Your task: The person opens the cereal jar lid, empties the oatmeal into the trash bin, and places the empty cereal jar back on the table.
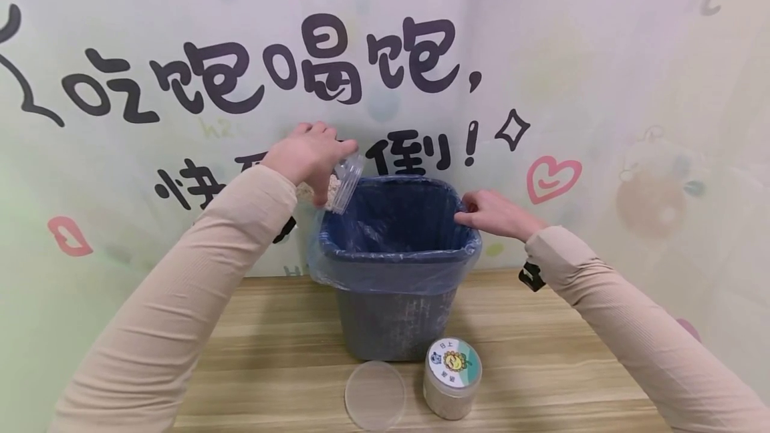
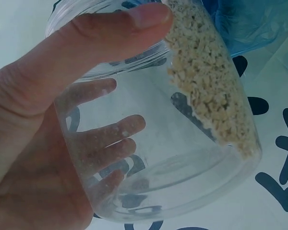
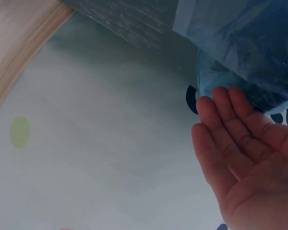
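**A Steady Tilt at the Bin's Edge**

The left hand [image 1: 309,156] is holding a clear plastic jar [image 1: 350,176] almost on its side, its grip wrapping the wall, the mouth facing in at about ten o'clock on the bin [image 1: 391,326]. Pale flakes [image 2: 209,86] are lying along the jar's low side. At three o'clock the right hand [image 1: 496,212] is pinching the rim, fingers resting outside against the blue liner [image 1: 397,279]. A loose lid [image 1: 375,395] is lying near six o'clock. I'm thinking the pour is wanting a mouth farther inside, a slow tilt and a firmly pinned liner, or flakes could be spilling outside.
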### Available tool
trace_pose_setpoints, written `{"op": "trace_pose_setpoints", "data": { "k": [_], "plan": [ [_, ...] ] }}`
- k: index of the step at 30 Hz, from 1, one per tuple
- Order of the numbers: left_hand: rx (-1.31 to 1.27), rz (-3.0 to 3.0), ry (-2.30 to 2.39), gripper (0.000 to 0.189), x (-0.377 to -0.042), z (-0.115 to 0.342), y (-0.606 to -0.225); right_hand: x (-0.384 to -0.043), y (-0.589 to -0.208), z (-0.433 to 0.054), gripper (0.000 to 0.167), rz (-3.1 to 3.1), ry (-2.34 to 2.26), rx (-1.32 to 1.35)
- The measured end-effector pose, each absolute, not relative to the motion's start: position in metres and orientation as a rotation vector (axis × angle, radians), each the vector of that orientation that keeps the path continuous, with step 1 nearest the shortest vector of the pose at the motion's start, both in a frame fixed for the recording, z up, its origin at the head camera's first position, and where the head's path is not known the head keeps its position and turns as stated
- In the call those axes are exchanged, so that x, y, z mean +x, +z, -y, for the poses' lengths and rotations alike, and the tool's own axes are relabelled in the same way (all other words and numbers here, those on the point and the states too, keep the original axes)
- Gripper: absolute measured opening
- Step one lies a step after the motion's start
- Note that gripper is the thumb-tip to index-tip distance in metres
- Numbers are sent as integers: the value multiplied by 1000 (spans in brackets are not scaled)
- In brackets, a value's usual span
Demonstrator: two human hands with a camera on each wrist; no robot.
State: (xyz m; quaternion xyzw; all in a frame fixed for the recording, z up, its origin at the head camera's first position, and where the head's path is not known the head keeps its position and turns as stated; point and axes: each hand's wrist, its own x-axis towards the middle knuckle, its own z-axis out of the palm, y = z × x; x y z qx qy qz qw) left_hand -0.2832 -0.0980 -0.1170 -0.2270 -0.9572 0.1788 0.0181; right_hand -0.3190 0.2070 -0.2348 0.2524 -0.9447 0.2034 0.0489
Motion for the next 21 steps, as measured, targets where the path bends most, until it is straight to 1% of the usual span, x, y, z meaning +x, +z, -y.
{"op": "trace_pose_setpoints", "data": {
  "k": [8, 21],
  "plan": [
    [-697, 2963, 588, 103, -284, 97, -118, -319, -234, -206, 20, 2880, 604, 764],
    [-726, 2915, 592, 98, -281, 97, -117, -319, -234, -206, 20, 2879, 604, 769]
  ]
}}
